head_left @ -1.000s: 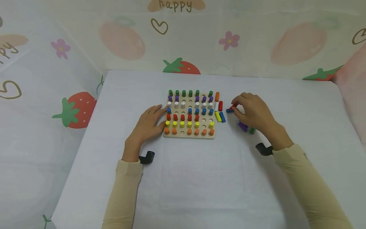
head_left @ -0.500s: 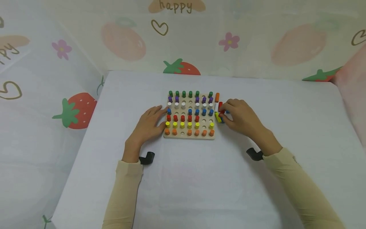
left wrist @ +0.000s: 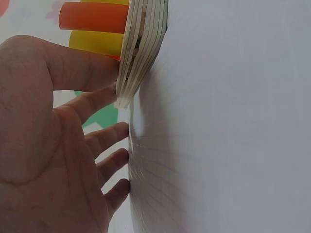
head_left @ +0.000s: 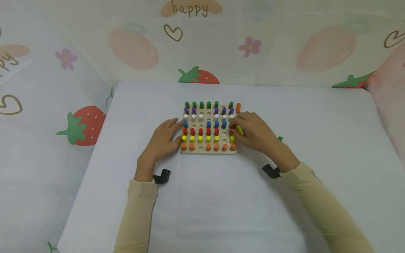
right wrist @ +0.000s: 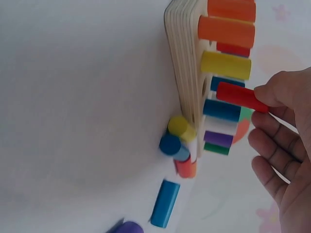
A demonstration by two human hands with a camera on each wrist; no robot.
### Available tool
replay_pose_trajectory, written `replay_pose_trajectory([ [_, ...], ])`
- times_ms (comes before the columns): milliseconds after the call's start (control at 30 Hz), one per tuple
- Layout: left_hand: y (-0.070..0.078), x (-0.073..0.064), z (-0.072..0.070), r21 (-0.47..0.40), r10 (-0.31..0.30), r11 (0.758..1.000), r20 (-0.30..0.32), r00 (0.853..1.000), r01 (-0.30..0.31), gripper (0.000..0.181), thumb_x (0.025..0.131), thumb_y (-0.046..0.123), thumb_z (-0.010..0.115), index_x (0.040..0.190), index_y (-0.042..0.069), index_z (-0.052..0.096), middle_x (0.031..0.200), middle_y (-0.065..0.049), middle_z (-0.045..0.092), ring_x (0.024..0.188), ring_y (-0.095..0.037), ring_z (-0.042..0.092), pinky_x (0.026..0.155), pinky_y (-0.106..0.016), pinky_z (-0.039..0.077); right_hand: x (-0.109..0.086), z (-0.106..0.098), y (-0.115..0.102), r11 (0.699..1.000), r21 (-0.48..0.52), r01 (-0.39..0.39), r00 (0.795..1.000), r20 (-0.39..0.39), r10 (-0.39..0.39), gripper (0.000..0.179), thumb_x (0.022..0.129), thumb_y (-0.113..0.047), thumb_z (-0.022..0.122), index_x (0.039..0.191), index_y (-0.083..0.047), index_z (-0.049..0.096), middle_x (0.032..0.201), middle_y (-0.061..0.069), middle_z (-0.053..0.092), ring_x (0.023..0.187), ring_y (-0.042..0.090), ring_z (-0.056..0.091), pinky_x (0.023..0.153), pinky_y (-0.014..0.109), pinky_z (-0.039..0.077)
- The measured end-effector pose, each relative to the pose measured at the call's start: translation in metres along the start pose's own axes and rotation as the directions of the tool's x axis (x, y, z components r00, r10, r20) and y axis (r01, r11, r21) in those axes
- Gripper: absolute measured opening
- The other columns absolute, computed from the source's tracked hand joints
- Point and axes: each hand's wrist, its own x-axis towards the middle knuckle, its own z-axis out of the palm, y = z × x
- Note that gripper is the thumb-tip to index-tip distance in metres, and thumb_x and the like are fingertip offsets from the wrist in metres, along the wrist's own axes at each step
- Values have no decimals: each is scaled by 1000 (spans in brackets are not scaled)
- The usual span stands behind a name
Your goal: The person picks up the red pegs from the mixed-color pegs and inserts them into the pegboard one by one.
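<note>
A wooden pegboard lies on the white-covered table, with rows of green, purple, white, blue, red, yellow and orange pegs standing in it and some bare holes between them. My left hand rests at its left side, fingers spread; in the left wrist view the thumb touches the board's edge beside an orange peg. Between thumb and fingers, my right hand pinches a red peg over the right end of the board. In the right wrist view the peg's free end points at the board, near a blue peg.
Loose pegs lie right of the board: an orange one, a yellow one, blue ones and a purple one. A green peg shows beside the right wrist. A patterned cloth backdrop rises behind the table.
My right hand has carried the red peg leftward from the loose pegs to above the board's right side. My left hand stays at the board's left edge.
</note>
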Motion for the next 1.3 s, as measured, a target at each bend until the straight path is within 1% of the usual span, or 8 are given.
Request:
replay_pose_trajectory([
  [133,1,1,0,-10,-8,1000,5,1000,8,65,104,34,50,166,19,37,175,-13,30,165,-38,22,136,-59,16,4,3,-4,1000,2,14,1000,2,-14,15,96,-16,76,107,-6,77,103,8,76,97,27,67,105,49,56],
  [300,2,0,-1,-13,-16,1000,11,1000,16,66,104,34,51,166,20,37,176,-12,29,165,-37,21,136,-60,16,9,7,-8,1000,9,24,1000,17,-24,17,95,-18,79,107,-6,78,103,8,78,102,27,69,109,49,55],
  [533,3,0,0,-16,-11,1000,10,1000,11,65,104,35,51,166,21,37,176,-12,30,165,-37,21,136,-59,16,11,12,-12,1000,5,28,999,38,-29,16,97,-19,76,109,-8,77,109,8,78,108,29,69,101,47,56],
  [700,2,0,-1,-22,-10,1000,6,1000,10,65,104,34,50,166,21,37,175,-12,30,165,-37,21,136,-59,16,12,13,-12,1000,4,11,998,58,-11,17,98,-20,76,111,-9,77,111,8,77,112,30,68,111,53,52],
  [767,1,0,-1,-24,-11,1000,7,1000,12,65,103,34,50,166,21,37,175,-12,30,165,-37,21,136,-59,16,12,13,-12,1000,7,15,998,59,-15,17,98,-19,76,111,-8,77,111,9,76,111,29,67,110,52,53],
  [867,1,0,-1,-20,-14,1000,7,1000,14,65,103,34,50,166,21,37,175,-12,30,165,-38,21,136,-59,16,13,14,-13,999,12,33,998,51,-34,17,98,-18,75,111,-7,77,109,9,76,107,29,67,101,48,55],
  [967,1,-1,-1,-18,-16,1000,8,1000,16,66,103,34,50,166,21,37,175,-13,30,165,-38,21,136,-59,16,13,14,-13,999,16,43,998,49,-44,18,98,-19,75,112,-7,76,109,9,75,106,28,67,96,46,55],
  [1300,1,-2,-1,-19,-17,1000,6,1000,17,65,104,33,50,166,21,36,176,-13,30,165,-38,21,136,-59,16,14,7,-11,1000,-2,11,999,45,-11,21,98,-20,73,115,-6,78,114,10,78,114,31,68,110,52,53],
])
